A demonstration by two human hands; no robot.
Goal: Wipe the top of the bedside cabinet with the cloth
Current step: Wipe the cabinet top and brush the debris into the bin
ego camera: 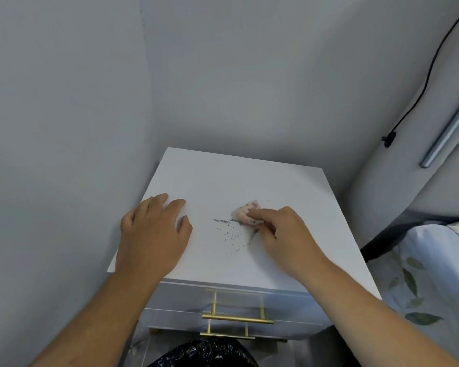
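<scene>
1. Under both hands, in the head view, sits the white bedside cabinet [223, 181], pushed into a grey wall corner, its flat top filling the middle of the picture.
2. The right hand [289, 234] rests on the cabinet top with its fingers curled tight around a small pink-and-white speckled cloth [245, 213]; the cloth pokes out past the fingertips, toward the far side, and lies pressed on the surface.
3. Just to the thumb side of those clenched fingers, a patch of grey dirt specks [231, 234] marks the top: a short streak level with the cloth, with scattered dots trailing back toward the wrist.
4. The left hand [154, 231] lies palm-down near the cabinet's left edge, holding nothing, fingers loosely spread and relaxed, their tips flat on the bare white top. The dirt lies between the two hands, closer to the right thumb than to the left one.
5. Below the wrists, on the cabinet front, two brass bar drawer handles [237, 319] run one above the other.
6. Nearer still, beneath the forearms, a crinkled black plastic bag [204, 353] shows at the bottom edge.
7. Beyond the right hand's outer side, bedding with a leaf print [419, 287] lies beside the cabinet, and a black cable [429, 75] hangs down the wall above it.
</scene>
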